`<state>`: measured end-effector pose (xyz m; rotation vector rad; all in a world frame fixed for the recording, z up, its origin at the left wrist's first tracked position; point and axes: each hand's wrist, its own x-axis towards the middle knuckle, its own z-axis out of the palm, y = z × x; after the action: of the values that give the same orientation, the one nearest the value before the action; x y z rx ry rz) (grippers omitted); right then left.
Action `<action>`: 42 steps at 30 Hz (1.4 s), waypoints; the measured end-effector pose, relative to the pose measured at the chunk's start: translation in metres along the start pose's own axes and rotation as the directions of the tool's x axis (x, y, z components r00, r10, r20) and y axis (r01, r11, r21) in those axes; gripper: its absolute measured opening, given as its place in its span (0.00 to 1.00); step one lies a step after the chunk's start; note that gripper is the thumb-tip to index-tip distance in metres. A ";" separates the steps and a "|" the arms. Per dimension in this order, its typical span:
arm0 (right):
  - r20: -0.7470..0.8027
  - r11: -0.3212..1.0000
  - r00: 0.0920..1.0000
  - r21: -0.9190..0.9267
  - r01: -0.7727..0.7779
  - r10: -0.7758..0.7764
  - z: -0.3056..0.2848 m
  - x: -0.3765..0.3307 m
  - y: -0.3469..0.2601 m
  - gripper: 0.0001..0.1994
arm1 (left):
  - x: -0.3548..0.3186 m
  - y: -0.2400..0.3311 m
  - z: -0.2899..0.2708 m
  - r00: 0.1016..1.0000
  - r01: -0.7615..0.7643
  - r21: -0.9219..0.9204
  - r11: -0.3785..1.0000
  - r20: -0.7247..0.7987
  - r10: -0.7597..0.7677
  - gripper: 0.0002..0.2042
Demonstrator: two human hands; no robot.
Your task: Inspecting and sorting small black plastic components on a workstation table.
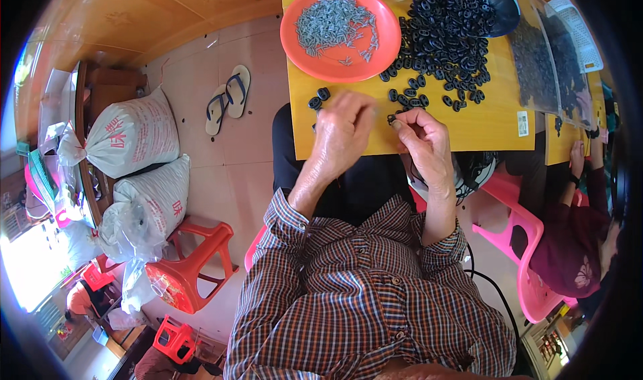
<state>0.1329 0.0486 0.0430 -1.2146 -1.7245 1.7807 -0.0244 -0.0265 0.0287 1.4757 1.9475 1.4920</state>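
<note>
Between the thumb and fingers of my right hand (426, 141) is a small black oval plastic piece (392, 119), held just above the near edge of the yellow table (382, 139). My left hand (343, 127) hovers close by on the left; its fingers are smeared by motion, so what they hold, if anything, is hidden. A few black oval pieces (319, 98) lie beyond that hand. Farther off, an orange-red plate (295, 58) carries many small grey pin-like parts (335, 25). To its right spreads a heap of the same black pieces (449, 45), spilling from a tipped blue bowl (507, 8).
Right of the heap stands a clear divider (544, 52), with a white basket (577, 32) and another person's hand (577, 158) beyond. Sandals (226, 102), white sacks (137, 132) and a red stool (194, 266) are on the floor at left. A pink chair (529, 246) stands at right.
</note>
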 end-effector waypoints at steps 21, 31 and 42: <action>-0.048 0.999 0.999 0.032 0.020 -0.019 0.003 0.005 0.003 0.06 | 0.041 -0.024 -0.010 0.968 -0.243 0.631 0.736 0.115 0.221 0.16; -0.060 0.998 0.998 0.062 0.004 0.000 0.001 0.006 0.006 0.06 | 0.042 -0.032 -0.006 0.972 -0.232 0.469 0.852 0.088 0.217 0.13; -0.074 0.999 0.997 0.044 -0.009 0.012 0.002 0.005 0.003 0.07 | 0.044 -0.025 -0.007 0.981 -0.190 0.497 0.847 0.132 0.142 0.15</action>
<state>0.1299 0.0506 0.0380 -1.2578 -1.6327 1.7476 -0.0628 0.0073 0.0255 1.9291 2.3217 0.9739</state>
